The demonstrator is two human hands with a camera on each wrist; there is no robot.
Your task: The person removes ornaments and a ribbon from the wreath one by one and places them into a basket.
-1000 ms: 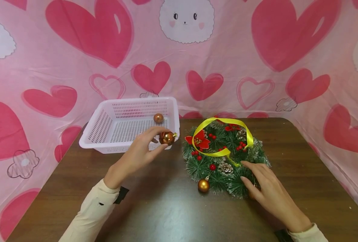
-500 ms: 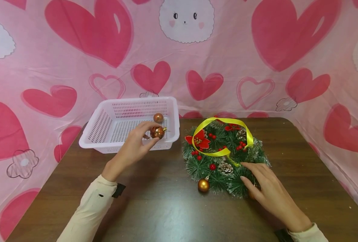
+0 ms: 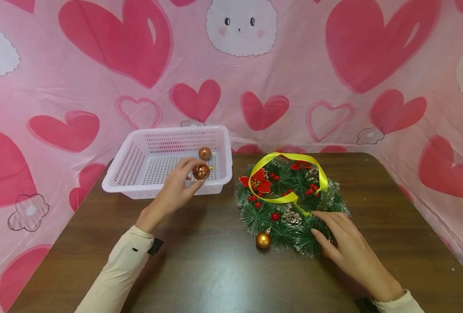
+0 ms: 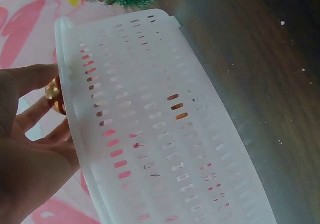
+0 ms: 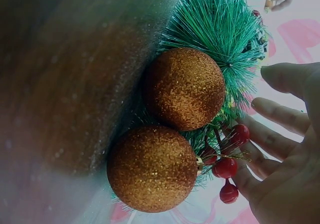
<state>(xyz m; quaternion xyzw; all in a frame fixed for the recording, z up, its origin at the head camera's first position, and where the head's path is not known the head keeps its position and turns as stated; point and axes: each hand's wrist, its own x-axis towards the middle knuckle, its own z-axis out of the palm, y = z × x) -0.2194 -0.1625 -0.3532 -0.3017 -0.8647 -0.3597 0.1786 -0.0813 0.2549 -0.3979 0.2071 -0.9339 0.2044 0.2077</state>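
My left hand (image 3: 170,191) pinches a shiny copper Christmas bauble (image 3: 201,172) with a gold cap, above the near right part of the white plastic basket (image 3: 127,189). In the left wrist view the basket wall hides part of this bauble (image 4: 55,94). A matte copper bauble (image 3: 205,153) lies inside the basket. On the right, my right hand (image 3: 349,248) stands at the near right side of the green wreath (image 3: 256,217), fingers extended, holding nothing. The right wrist view has two glittery copper baubles (image 5: 185,89) and red berries (image 5: 225,168) beside that hand.
A yellow ribbon (image 3: 290,155) loops over the wreath. Pine cones (image 3: 292,218), a red poinsettia (image 3: 258,181) and a gold bauble (image 3: 263,240) decorate it. Behind the brown table (image 3: 216,269) hangs a pink heart-patterned cloth (image 3: 231,74).
My left hand has carried the shiny bauble left, from the basket's right rim to over its inside, and slightly lower. The right hand and the wreath have stayed in place.
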